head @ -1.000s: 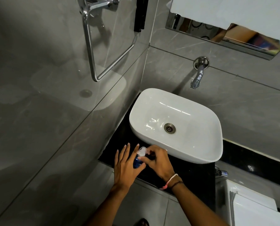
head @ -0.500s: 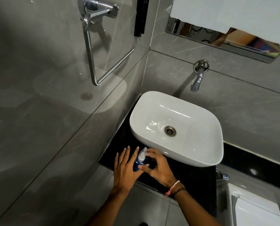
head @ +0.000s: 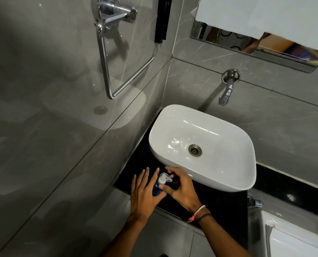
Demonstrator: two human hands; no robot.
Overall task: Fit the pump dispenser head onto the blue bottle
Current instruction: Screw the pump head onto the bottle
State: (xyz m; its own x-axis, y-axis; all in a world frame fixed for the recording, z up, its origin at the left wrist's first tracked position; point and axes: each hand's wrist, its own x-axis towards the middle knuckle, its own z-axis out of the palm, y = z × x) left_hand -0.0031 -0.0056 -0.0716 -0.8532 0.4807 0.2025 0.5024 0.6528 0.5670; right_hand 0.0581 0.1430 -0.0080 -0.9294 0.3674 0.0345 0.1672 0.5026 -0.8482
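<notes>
Blue bottle point(head: 156, 188) on near-left black counter point(head: 219, 203), just beside sink point(head: 234, 175). Left hand point(head: 145, 193) steadying it, fingers spread. Right hand point(head: 180, 188) fingertips pinching pump head point(head: 164, 178) at neck. Seating step; next likely twist collar tight

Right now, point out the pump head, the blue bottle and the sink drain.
pump head point(head: 165, 178): head view, on its clear top.
blue bottle point(head: 156, 188): head view, on the side showing between the hands.
sink drain point(head: 194, 150): head view, on the metal strainer.
</notes>
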